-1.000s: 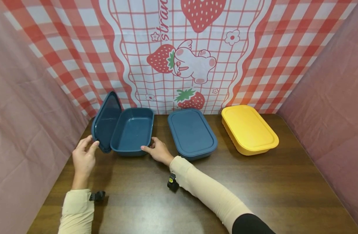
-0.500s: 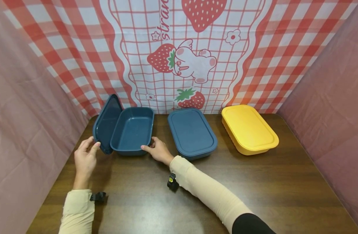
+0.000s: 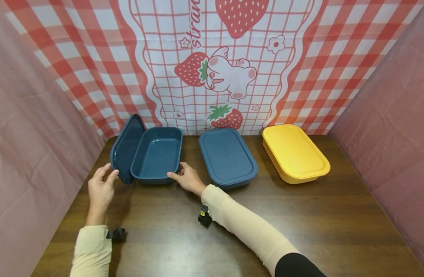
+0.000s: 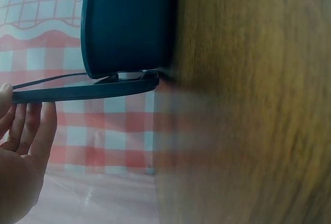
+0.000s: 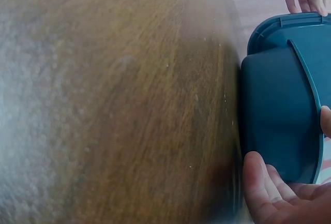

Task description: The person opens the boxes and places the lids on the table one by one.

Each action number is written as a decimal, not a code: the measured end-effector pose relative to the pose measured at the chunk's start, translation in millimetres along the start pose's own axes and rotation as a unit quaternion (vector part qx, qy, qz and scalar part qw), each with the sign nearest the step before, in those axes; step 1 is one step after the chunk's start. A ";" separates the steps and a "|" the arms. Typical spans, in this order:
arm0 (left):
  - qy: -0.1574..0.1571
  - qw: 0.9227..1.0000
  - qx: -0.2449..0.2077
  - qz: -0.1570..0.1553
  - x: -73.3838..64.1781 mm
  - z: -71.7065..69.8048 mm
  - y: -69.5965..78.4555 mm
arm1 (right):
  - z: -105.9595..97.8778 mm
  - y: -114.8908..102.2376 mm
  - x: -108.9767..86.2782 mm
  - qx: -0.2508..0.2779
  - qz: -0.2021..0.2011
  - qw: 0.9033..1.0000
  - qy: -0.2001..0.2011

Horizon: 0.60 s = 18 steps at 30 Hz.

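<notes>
An uncovered dark blue container point(image 3: 157, 156) stands on the table at the left in the head view, its inside bare. Tilted up along its left side is a matching dark blue lid point(image 3: 127, 148). My left hand point(image 3: 101, 190) pinches the lid's near outer edge between thumb and fingers; the left wrist view shows the lid point(image 4: 77, 93) edge-on beside the container wall. At the container's near right corner, my right hand point(image 3: 188, 179) grips the rim and wall. In the right wrist view, its thumb is at the rim and its fingers lie against the container point(image 5: 282, 110).
Right of the open container sits a lidded blue container point(image 3: 228, 156). Farther right is a yellow lidded container point(image 3: 295, 152). A strawberry-print cloth point(image 3: 232, 69) hangs behind the brown table point(image 3: 274, 219), and pink cloths point(image 3: 388, 127) flank both sides.
The lid's far end has dipped slightly, and my left hand has shifted a little to the right and nearer with it. My right hand and the container stay put.
</notes>
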State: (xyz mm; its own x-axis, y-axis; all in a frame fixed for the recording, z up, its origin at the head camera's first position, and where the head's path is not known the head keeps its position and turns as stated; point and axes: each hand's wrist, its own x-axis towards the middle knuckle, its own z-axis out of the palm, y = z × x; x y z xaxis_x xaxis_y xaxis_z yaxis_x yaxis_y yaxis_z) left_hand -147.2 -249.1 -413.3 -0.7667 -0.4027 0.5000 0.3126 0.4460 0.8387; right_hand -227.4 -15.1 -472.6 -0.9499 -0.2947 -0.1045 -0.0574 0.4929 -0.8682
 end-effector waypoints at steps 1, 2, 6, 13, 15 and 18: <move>0.000 1.000 0.003 -0.002 -0.4 0.2 0.3 | 0.1 0.3 0.1 0.000 0.001 1.000 0.000; -0.001 1.000 0.003 -0.005 -0.7 0.4 0.6 | 0.1 0.6 0.1 0.001 0.000 1.000 0.000; -0.007 1.000 -0.008 -0.015 -1.0 1.0 -0.3 | -0.5 -0.7 -0.7 0.006 0.000 1.000 0.001; -0.017 0.999 -0.033 -0.036 -0.5 0.5 -7.0 | -0.9 -3.0 -2.1 0.016 0.001 1.000 0.001; -0.015 0.998 -0.033 -0.050 -0.1 0.4 -13.8 | -0.9 -3.1 -2.4 0.015 0.001 1.000 0.001; -0.018 0.997 -0.030 -0.063 1.1 0.6 -27.8 | -0.7 -3.0 -2.4 0.016 0.001 1.000 0.000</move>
State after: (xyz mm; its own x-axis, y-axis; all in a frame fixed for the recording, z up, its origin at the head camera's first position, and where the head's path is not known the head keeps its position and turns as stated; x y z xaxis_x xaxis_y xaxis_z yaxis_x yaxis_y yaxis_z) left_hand -157.0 -261.5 -436.1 -0.8210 -0.4238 0.3826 0.2444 0.3448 0.9063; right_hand -225.2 -15.3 -469.4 -0.9502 -0.2929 -0.1065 -0.0448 0.4664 -0.8834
